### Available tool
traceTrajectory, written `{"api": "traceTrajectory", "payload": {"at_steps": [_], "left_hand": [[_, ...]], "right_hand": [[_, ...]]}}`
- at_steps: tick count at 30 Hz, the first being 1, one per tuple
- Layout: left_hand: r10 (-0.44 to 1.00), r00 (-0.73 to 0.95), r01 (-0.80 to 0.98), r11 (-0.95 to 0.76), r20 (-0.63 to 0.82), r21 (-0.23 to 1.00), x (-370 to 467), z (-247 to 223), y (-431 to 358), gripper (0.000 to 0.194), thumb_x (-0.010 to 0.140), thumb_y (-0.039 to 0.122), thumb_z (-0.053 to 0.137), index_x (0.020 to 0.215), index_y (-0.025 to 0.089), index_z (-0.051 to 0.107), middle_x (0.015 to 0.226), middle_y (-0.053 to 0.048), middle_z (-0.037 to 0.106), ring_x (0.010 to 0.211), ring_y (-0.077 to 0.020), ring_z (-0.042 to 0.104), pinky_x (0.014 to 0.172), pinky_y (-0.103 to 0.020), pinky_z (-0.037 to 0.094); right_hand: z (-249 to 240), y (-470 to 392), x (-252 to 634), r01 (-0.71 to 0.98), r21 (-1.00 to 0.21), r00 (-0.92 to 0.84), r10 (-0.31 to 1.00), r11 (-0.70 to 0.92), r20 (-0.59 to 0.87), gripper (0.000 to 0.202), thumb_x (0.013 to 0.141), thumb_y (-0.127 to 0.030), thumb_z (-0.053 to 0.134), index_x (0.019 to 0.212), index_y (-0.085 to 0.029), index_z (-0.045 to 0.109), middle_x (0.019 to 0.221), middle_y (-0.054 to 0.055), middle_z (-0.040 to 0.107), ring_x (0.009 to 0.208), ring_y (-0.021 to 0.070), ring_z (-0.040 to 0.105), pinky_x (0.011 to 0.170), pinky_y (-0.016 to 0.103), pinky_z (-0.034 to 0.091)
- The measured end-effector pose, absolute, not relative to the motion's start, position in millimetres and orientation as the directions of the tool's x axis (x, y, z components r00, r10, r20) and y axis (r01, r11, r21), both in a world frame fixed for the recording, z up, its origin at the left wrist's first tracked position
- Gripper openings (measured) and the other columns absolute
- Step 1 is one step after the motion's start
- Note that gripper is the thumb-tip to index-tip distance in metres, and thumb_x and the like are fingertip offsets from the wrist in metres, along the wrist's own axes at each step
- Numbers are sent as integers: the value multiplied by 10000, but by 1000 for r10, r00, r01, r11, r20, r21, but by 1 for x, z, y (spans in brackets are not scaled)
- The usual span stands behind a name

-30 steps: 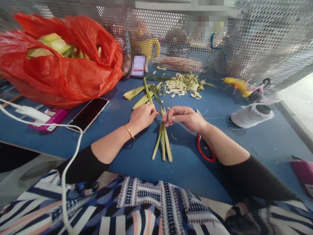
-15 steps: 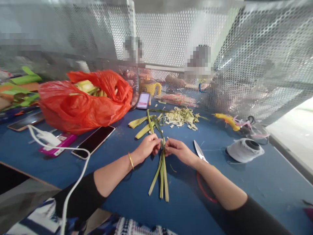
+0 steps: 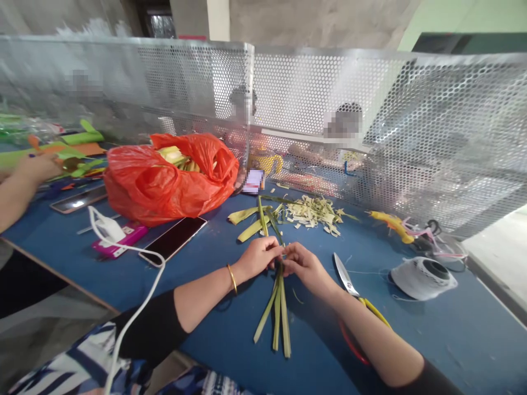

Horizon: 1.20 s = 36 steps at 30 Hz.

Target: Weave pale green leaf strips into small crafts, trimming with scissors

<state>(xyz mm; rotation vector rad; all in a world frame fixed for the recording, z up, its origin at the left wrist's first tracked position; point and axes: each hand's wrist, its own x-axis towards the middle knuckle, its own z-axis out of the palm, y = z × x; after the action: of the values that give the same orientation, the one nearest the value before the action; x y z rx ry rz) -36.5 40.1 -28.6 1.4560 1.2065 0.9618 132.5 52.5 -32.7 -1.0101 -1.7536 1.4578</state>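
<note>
Flat green leaf strips (image 3: 278, 312) run between my two hands, their lower ends fanned out over the blue table. My left hand (image 3: 261, 256), a gold bangle at its wrist, pinches them where they come together. Close against it, my right hand (image 3: 303, 267) is also closed on the strips with thumb and fingers. The exact spot they grip is partly hidden by the fingertips. Beyond my left hand lie wider loose leaf pieces (image 3: 249, 230). Scissors (image 3: 345, 275) with red and yellow handles rest beside my right forearm, which covers part of them.
A red plastic bag (image 3: 164, 189) of leaf pieces stands at left, near phones (image 3: 175, 238) and a white cable (image 3: 142, 299). Pale scraps (image 3: 315, 213) lie ahead. A thread spool (image 3: 424, 278) is at right. Perforated metal panels (image 3: 304, 93) border the table. Another person's arm (image 3: 24, 181) is far left.
The view has tilted up and shifted left, so things sit lower and further right. My hands stay together on the strips. A co-worker's arm has come into view at far left.
</note>
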Motion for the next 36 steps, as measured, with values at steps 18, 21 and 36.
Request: {"api": "traceTrajectory", "payload": {"at_steps": [18, 21, 36], "left_hand": [[954, 225, -262, 256, -199, 931, -20, -25, 29, 364, 596, 190, 876, 836, 159, 603, 768, 1, 654, 706, -121, 633, 764, -293, 507], [909, 336, -312, 355, -246, 881, -17, -18, 28, 292, 684, 251, 834, 855, 142, 624, 698, -2, 650, 559, -101, 616, 629, -260, 507], [953, 158, -286, 294, -258, 912, -12, 23, 62, 165, 734, 179, 747, 644, 135, 617, 452, 100, 318, 380, -16, 235, 393, -184, 125]], "right_hand": [[-11, 51, 133, 51, -991, -303, 947, 125, 104, 319, 688, -516, 720, 660, -208, 637, 623, -5, 602, 612, 145, 532, 625, 297, 466], [-8, 52, 136, 53, -987, -293, 947, 150, 128, 317, 706, -513, 709, 663, -208, 632, 635, 0, 603, 623, 149, 530, 642, 305, 464], [-3, 58, 144, -43, -980, -135, 970, 197, 201, 332, 693, -526, 741, 749, -211, 655, 682, 15, 677, 705, 186, 661, 722, 342, 518]]}}
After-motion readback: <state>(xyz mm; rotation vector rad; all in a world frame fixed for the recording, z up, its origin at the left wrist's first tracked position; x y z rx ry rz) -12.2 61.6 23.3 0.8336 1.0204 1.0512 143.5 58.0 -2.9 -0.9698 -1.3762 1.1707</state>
